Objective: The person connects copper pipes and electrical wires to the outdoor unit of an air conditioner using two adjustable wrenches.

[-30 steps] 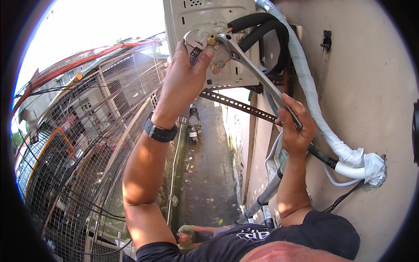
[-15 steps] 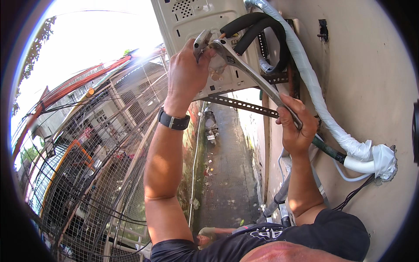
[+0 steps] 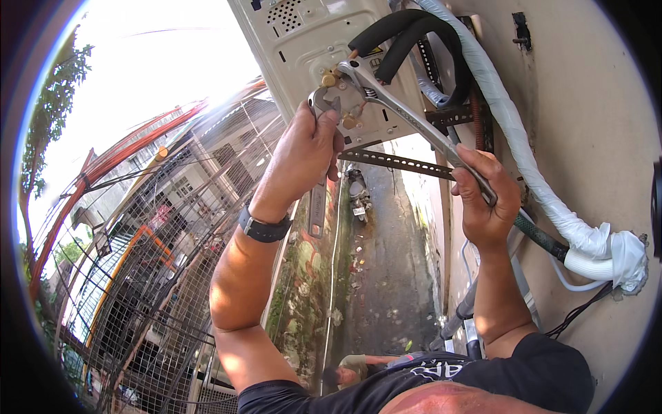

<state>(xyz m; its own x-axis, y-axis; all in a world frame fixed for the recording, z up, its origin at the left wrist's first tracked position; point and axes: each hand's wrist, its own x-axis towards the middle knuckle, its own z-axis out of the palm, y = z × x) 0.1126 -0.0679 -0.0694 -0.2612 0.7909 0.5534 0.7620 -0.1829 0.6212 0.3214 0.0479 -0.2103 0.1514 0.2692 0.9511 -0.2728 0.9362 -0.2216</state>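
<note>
My left hand (image 3: 301, 150) grips a shorter adjustable wrench (image 3: 317, 212) near its head. That wrench's jaws point up, just below the upper brass valve (image 3: 330, 79) on an outdoor air-conditioner unit (image 3: 295, 55), and its handle hangs below my fist. In my right hand (image 3: 488, 200) is the handle end of a longer adjustable wrench (image 3: 416, 123). Its head lies at the fitting where a copper pipe in black foam insulation (image 3: 386, 31) meets the upper valve; the exact jaw contact is hard to see. A lower brass valve (image 3: 350, 123) sits beneath.
Perforated metal brackets (image 3: 396, 162) carry the unit beside the wall (image 3: 586, 124). A white-wrapped pipe bundle (image 3: 507, 127) runs down to a wall hole. Far below are an alley (image 3: 393, 276), a parked motorcycle (image 3: 358, 193) and a person (image 3: 353, 369). Wires and mesh (image 3: 158, 297) fill the left.
My left hand has dropped away from the upper valve with its wrench, uncovering the brass. My right hand still holds the long wrench at the fitting. The whole view has shifted slightly.
</note>
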